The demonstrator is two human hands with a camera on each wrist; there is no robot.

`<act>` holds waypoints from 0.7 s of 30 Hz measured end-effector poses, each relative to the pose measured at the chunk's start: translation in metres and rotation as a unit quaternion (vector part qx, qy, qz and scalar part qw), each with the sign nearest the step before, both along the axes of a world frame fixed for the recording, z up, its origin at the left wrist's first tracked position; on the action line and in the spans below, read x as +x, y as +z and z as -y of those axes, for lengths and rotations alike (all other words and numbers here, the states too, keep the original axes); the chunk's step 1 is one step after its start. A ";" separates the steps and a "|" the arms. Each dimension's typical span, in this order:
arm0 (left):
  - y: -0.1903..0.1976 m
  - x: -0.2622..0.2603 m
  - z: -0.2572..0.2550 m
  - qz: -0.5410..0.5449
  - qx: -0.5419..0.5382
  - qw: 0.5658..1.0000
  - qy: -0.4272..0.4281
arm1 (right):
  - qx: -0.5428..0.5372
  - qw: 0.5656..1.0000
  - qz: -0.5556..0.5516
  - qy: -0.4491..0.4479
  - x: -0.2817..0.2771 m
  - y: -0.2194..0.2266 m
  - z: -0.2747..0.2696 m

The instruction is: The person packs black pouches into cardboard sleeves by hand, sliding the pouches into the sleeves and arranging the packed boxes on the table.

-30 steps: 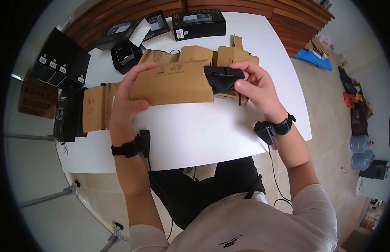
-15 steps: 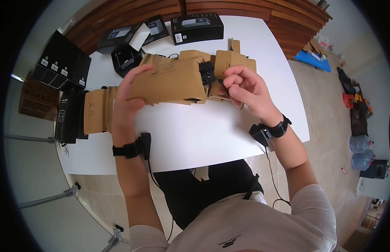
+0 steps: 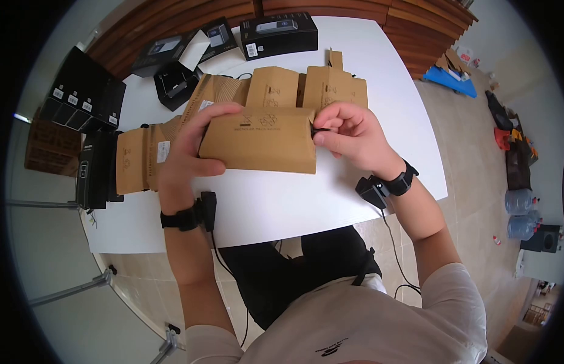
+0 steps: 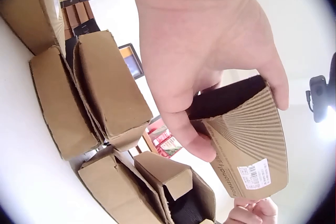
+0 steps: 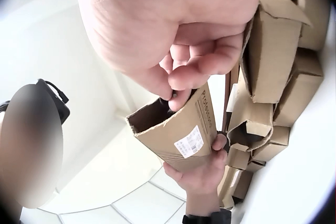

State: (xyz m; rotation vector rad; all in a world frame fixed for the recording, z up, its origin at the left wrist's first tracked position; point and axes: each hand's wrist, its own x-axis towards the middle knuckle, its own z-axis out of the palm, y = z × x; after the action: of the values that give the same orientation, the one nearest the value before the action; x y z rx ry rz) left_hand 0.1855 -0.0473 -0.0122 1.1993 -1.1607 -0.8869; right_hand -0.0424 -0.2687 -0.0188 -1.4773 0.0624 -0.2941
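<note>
A brown cardboard box is held level over the white table, with my left hand gripping its left end between thumb and fingers. In the left wrist view the box is open at the end near the palm, and a white barcode label is stuck on its side. At its right end, my right hand pinches a bit of a black item with thumb and fingertips. The right wrist view has these fingertips right in the box mouth; the rest of the black item is hidden inside.
Several brown cardboard boxes lie in a row behind, and more brown boxes stand at the left. Black printed boxes line the back of the white table, with a stack of black boxes at its left edge.
The black item, earlier sticking out of the box's right end, has gone inside almost wholly. The right hand moved left to the opening. The box came slightly nearer the body, its printed side more visible.
</note>
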 end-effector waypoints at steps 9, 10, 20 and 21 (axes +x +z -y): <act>0.005 -0.007 -0.002 -0.020 -0.043 0.993 0.108 | 0.059 0.997 0.050 0.013 0.000 -0.004 0.007; 0.004 -0.008 -0.002 -0.021 -0.041 0.993 0.109 | 0.055 0.997 0.048 0.014 0.001 -0.005 0.008; 0.019 -0.031 0.001 0.051 -0.043 0.980 0.187 | 0.052 0.997 0.055 0.018 -0.003 0.001 -0.001; 0.020 -0.032 0.003 0.072 -0.049 0.979 0.182 | 0.039 0.997 0.064 0.019 -0.002 0.001 0.000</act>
State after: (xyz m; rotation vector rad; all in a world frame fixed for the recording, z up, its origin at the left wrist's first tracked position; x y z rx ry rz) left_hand 0.1532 -0.0507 0.0074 1.3574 -1.0400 -0.4670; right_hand -0.0444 -0.2684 -0.0174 -1.3789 -0.0565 -0.3499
